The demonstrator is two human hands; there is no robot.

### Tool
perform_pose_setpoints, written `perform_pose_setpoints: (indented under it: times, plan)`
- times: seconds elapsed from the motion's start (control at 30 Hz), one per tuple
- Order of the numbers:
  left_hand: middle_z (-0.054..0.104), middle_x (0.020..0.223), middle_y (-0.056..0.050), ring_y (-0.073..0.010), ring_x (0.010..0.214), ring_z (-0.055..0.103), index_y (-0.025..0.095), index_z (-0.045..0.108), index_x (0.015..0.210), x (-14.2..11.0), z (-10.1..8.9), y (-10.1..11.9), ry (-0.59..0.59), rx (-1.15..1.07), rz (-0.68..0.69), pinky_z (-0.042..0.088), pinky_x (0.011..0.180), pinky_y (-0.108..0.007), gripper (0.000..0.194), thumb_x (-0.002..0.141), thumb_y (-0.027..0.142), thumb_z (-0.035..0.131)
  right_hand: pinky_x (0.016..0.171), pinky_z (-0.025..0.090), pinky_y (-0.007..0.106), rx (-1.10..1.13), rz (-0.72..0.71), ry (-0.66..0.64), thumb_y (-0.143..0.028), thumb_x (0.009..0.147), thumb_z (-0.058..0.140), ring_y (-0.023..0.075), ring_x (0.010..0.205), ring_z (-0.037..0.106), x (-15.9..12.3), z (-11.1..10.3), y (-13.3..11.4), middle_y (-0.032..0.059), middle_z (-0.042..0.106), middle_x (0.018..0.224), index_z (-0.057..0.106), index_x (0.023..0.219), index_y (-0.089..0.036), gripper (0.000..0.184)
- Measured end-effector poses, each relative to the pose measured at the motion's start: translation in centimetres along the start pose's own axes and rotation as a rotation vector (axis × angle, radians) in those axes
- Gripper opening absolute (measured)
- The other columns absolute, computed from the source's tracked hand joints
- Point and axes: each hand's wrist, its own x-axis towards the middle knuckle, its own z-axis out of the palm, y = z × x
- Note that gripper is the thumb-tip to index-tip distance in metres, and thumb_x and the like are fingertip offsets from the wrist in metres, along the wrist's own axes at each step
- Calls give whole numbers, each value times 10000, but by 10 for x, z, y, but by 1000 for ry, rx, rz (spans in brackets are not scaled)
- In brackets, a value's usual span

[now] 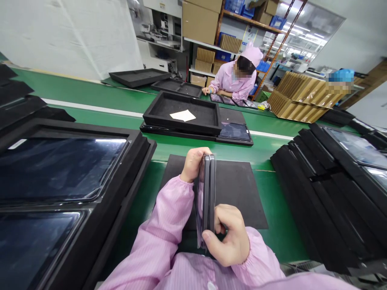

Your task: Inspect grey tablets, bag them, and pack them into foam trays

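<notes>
Two thin, dark tablets [209, 193] stand on edge, side by side, between my hands. A loose clear film shows along their left side. My left hand [193, 164] is closed around their upper far end, some of its fingers hidden behind them. At the lower right, my right hand [228, 233] is closed with its thumb on the near edge and curled fingers against the right side. Under the tablets, a flat black foam mat [238, 193] lies on the green bench.
Foam trays holding dark screens [60, 169] are stacked at left; more foam trays [326, 201] are piled at right. Ahead stands a black tray [181, 125] with a white paper [183, 116] inside. Across the bench [121, 121], a co-worker [236, 78] in pink leans over several panels.
</notes>
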Motion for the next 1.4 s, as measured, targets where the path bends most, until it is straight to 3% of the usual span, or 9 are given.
perform_pose_setpoints:
  times: [0.27, 0.47, 0.73, 0.93, 1.07, 1.4]
  plan:
    - [497, 461, -15, -141, 445, 438, 195, 549, 493, 0, 5, -4, 0, 11, 13, 351, 471, -308, 719, 798, 840, 459, 431, 235, 217, -77, 72, 29, -265, 724, 559, 68, 402, 277, 0, 3, -7, -94, 255, 475, 209, 616, -241, 366]
    - [513, 468, -14, -143, 449, 446, 201, 549, 491, -2, 6, -2, -12, 22, 13, 383, 504, -320, 708, 805, 830, 464, 437, 248, 220, -53, 212, -39, -364, 731, 618, 64, 406, 279, -3, -2, -5, -93, 288, 465, 246, 575, -236, 423]
    - [575, 563, -20, -164, 553, 496, 203, 583, 558, -1, 7, -16, 234, 67, -99, 422, 598, -332, 708, 730, 885, 496, 451, 310, 219, 54, 354, -66, -324, 670, 643, 87, 427, 389, 5, -10, -4, -92, 428, 507, 349, 669, -254, 302]
    - [598, 600, -33, -184, 609, 538, 198, 614, 574, 0, 8, -16, 257, 70, -149, 426, 626, -336, 734, 677, 917, 511, 464, 329, 233, 91, 373, -109, -289, 634, 621, 97, 443, 394, 4, -11, -4, -88, 446, 528, 342, 686, -262, 285]
    - [569, 557, -27, -173, 563, 500, 203, 593, 549, -2, 7, -9, 203, 92, -111, 419, 601, -336, 722, 726, 893, 480, 478, 319, 234, 138, 335, -136, -292, 663, 615, 96, 461, 399, 3, -14, -6, -79, 436, 530, 352, 646, -251, 267]
    - [493, 473, -24, -167, 472, 437, 220, 523, 497, -9, 6, 6, -105, 195, 88, 343, 532, -352, 720, 850, 820, 340, 496, 319, 253, 107, 177, -133, -249, 751, 549, 99, 446, 377, 0, -18, -8, -70, 373, 482, 282, 565, -240, 325]
